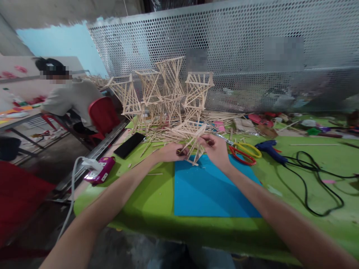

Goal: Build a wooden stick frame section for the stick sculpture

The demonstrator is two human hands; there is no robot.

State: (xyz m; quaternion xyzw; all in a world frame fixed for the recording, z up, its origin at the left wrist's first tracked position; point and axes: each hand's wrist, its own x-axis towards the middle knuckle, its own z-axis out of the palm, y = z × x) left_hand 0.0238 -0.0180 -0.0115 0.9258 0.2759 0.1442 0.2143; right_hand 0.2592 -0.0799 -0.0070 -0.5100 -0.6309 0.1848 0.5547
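Note:
A small frame of thin wooden sticks [193, 130] is tilted over the far edge of a blue sheet [213, 198]. My left hand [171, 152] grips its near left side, fingers curled around the sticks. My right hand [215, 148] pinches the right side between thumb and fingers. The fingertips partly hide the sticks, so the exact joint being held is unclear. Behind it stand several twisted stick towers [172, 78], with a pile of loose sticks [165, 134] at their feet.
Scissors [244, 155] with red and yellow handles and a blue glue gun [268, 150] with a looping black cord lie right. A black phone [129, 145] and purple power strip [101, 171] sit left. Perforated metal panel [238, 56] rises behind. A person [70, 99] sits far left.

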